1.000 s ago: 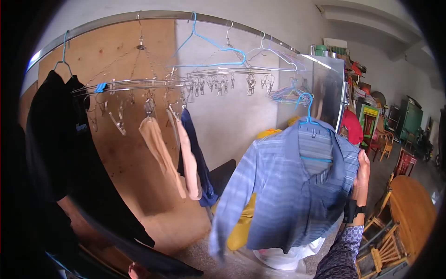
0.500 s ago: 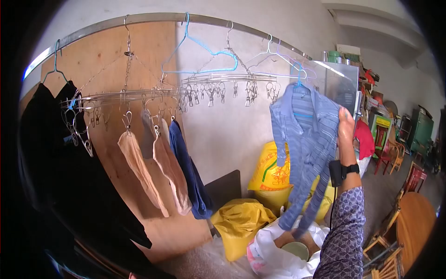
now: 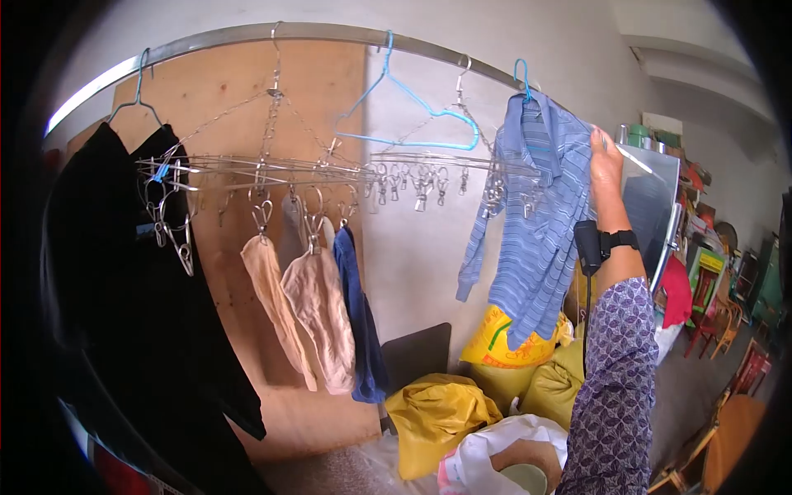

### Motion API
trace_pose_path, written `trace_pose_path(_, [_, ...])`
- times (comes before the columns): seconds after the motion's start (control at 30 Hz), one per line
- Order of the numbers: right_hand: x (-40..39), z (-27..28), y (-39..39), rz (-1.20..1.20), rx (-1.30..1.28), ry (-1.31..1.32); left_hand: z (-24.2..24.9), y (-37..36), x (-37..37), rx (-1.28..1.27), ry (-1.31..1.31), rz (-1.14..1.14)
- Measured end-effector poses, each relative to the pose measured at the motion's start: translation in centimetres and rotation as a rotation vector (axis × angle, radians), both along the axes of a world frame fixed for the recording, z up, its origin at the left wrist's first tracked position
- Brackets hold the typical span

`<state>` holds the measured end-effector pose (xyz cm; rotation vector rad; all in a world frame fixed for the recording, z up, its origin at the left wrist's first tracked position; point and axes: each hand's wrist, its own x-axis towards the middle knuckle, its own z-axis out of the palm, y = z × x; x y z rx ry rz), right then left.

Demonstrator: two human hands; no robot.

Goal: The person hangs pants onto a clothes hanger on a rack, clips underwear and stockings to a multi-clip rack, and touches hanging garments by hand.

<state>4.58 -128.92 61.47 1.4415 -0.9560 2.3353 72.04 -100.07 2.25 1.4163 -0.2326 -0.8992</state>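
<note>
My right hand (image 3: 606,161) is raised and closed on the shoulder of a blue striped shirt (image 3: 536,223). The shirt hangs on a light blue hanger (image 3: 522,78), whose hook is right at the metal rail (image 3: 330,33). Its long sleeves dangle, one swung out to the left. Just left of the shirt, a round clip hanger (image 3: 421,165) overlaps its sleeve in this view. An unused blue hanger (image 3: 404,144) hangs farther left on the rail. My left hand is out of view.
Dark clothing (image 3: 124,272) hangs at left. Pinkish cloths (image 3: 322,313) and a navy one (image 3: 356,313) are clipped to another rack. Yellow sacks (image 3: 437,412) and a white sack (image 3: 495,445) with a bowl stand below. A metal cabinet (image 3: 648,206) and chairs are at right.
The shirt has risen with my right hand, bringing its hanger hook up to the rail. The view has shifted, so the rail and hanging clothes appear farther right.
</note>
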Motion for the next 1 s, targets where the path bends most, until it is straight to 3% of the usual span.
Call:
trace_pose_path(0.13, [0.7,1.3,-1.3,0.013,-0.008,0.04,-0.5,0.3,-0.5,0.022,0.004,0.007])
trace_pose_path(0.27, [0.0,1.6,-2.2,0.007,0.039,-0.142,-0.9,-0.1,-1.1,0.039,0.013,0.003])
trace_pose_path(0.37, [0.3,1.8,-2.2,0.136,-0.039,-0.185,-1.0,-0.2,-1.5,0.05,0.014,-0.005])
trace_pose_path(0.47, [1.8,2.3,-2.0,0.116,-0.095,-0.198,-1.2,-0.4,-1.8,0.057,0.014,-0.009])
trace_pose_path(0.63, [1.3,4.2,-2.8,-0.375,0.214,0.18,-2.8,0.8,-2.1,0.068,0.002,-0.029])
trace_pose_path(0.7, [-0.1,3.1,-3.5,-0.289,0.147,0.214,-3.8,2.2,-2.0,0.08,-0.014,-0.045])
trace_pose_path(0.77, [-4.9,2.0,-5.2,0.062,0.199,0.198,-4.7,3.5,-2.3,0.114,-0.02,-0.075])
trace_pose_path(0.83, [-0.6,-2.3,-1.9,0.306,0.166,0.259,-5.8,5.3,-2.9,0.171,-0.015,-0.105])
trace_pose_path(0.93, [2.3,-7.9,0.9,0.548,0.231,0.121,-7.7,7.8,-3.6,0.25,0.007,-0.145])
trace_pose_path(0.97, [1.6,-10.5,1.3,0.577,0.335,0.144,-8.3,8.5,-3.8,0.28,0.013,-0.159])
trace_pose_path(1.0, [-3.9,-12.1,-2.6,0.267,0.54,0.159,-8.3,9.0,-3.9,0.316,0.013,-0.177])
